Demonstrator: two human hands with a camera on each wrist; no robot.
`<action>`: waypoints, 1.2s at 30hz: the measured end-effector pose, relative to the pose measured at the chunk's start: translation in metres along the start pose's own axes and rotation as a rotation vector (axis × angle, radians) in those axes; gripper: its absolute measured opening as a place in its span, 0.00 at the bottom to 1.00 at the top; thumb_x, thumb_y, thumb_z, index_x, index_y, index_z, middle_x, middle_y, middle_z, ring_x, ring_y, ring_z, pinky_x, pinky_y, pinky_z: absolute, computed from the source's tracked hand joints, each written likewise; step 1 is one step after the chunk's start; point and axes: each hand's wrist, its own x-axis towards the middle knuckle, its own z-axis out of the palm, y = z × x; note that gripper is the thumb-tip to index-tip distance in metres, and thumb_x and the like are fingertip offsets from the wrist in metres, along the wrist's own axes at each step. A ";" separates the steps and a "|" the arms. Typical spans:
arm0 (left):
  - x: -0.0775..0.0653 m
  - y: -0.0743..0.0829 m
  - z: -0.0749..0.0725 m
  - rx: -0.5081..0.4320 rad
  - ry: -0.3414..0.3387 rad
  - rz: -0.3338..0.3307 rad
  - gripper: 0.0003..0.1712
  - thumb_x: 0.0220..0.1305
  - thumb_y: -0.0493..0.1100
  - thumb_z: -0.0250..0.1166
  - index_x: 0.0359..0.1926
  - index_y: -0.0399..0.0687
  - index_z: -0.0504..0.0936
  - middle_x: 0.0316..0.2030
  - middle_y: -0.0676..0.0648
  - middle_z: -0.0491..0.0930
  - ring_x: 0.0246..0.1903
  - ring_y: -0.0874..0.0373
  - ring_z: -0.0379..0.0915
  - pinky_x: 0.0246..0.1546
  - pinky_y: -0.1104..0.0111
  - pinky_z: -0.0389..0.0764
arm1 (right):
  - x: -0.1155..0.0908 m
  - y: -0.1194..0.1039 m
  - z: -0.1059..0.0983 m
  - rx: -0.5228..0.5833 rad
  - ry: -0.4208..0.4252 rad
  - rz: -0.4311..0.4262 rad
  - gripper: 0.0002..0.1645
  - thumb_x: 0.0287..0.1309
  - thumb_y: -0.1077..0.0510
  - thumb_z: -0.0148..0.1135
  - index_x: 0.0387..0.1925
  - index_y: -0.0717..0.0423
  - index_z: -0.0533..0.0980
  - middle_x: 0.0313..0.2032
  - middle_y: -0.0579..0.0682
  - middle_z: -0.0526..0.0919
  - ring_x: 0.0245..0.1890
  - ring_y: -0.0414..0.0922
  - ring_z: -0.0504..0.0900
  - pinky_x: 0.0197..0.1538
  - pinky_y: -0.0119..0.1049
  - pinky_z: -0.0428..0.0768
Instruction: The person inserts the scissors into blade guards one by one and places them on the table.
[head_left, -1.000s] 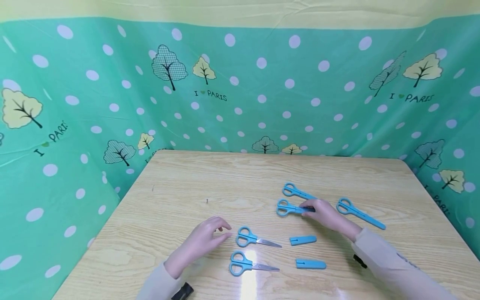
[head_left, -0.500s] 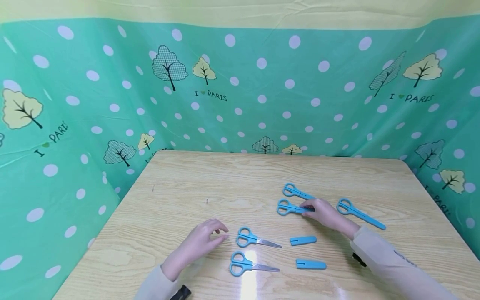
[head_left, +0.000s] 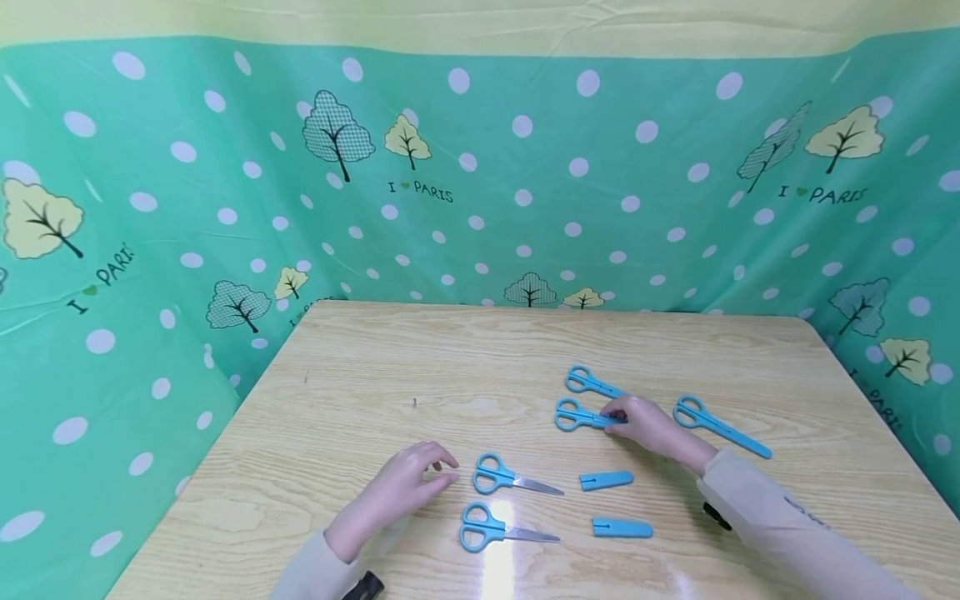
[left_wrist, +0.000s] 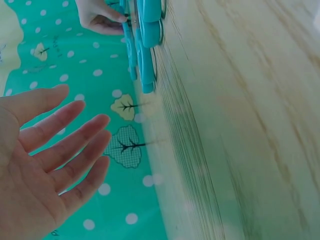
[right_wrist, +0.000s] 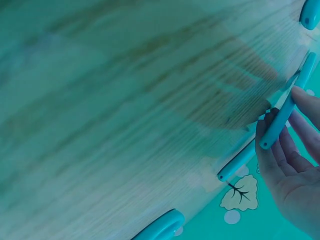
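My right hand point(head_left: 647, 427) pinches a pair of blue-handled scissors point(head_left: 572, 415) by the blue sheath over its blades, low over the table. In the right wrist view, thumb and fingers grip that blue sheath point(right_wrist: 278, 122) from both sides. Left of two unsheathed scissors, my left hand point(head_left: 401, 483) hovers with loosely bent fingers, touching nothing; its palm point(left_wrist: 25, 185) faces the left wrist camera. The upper bare-bladed scissors point(head_left: 491, 475) and the lower pair point(head_left: 480, 527) point right, each toward a loose blue sheath, one upper point(head_left: 606, 481) and one lower point(head_left: 622, 528).
Just behind the held pair lie more sheathed scissors point(head_left: 588, 382), their tip end hidden by my right hand. Another sheathed pair point(head_left: 720, 427) lies to the right of that hand. The wooden table point(head_left: 360, 358) ends at a green dotted curtain point(head_left: 525, 225).
My left hand has drawn back slightly to the left and down from the upper unsheathed scissors. The right hand keeps its pinch on the sheathed scissors and has barely moved.
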 end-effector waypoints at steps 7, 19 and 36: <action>0.003 0.002 0.002 0.005 -0.012 0.011 0.08 0.56 0.43 0.61 0.36 0.45 0.79 0.36 0.52 0.79 0.34 0.58 0.74 0.34 0.70 0.76 | -0.001 0.000 0.000 0.005 -0.010 0.014 0.12 0.47 0.64 0.63 0.38 0.62 0.78 0.36 0.52 0.79 0.37 0.47 0.77 0.39 0.40 0.77; 0.010 0.006 0.004 0.004 -0.036 -0.001 0.09 0.56 0.44 0.61 0.38 0.46 0.79 0.36 0.53 0.78 0.35 0.60 0.73 0.35 0.71 0.75 | -0.011 -0.006 -0.007 0.003 0.020 -0.035 0.13 0.48 0.63 0.62 0.40 0.61 0.77 0.37 0.50 0.78 0.38 0.47 0.76 0.41 0.41 0.77; 0.023 0.007 0.010 -0.014 -0.072 0.049 0.11 0.56 0.43 0.61 0.39 0.43 0.78 0.38 0.51 0.78 0.36 0.57 0.73 0.36 0.71 0.75 | -0.034 -0.021 -0.007 0.009 0.003 -0.117 0.14 0.50 0.66 0.60 0.41 0.61 0.77 0.40 0.52 0.78 0.43 0.51 0.76 0.42 0.41 0.77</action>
